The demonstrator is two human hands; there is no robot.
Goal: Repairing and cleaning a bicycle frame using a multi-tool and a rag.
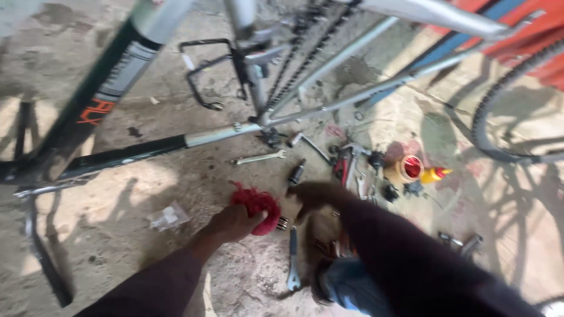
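Far to my left the bicycle frame slants across the view, dark tube below and silver above, with the chain hanging near its middle. On the concrete floor below it lies a small clear plastic bag, well apart from my hands.

My left hand is down at the floor, fingers curled and clamped on a red rag, a bunched wad of cloth that rests on the ground just under the frame. A small metal socket lies touching the rag's right edge. Above it sits a silver wrench, and a dark cylindrical part lies close by.

My right hand is blurred; it hovers above the floor just right of the rag, and I cannot tell whether the fingers are spread or closed, or whether they hold anything. Below it another wrench lies on the concrete.

Further right comes a heap of tools, then a yellow tub with red inside, and a tyre at the edge.

I judge I am at the gathering stage: rag secured, right hand picking among loose parts. The next move calls for a steady, precise reach, since small pieces crowd together there.
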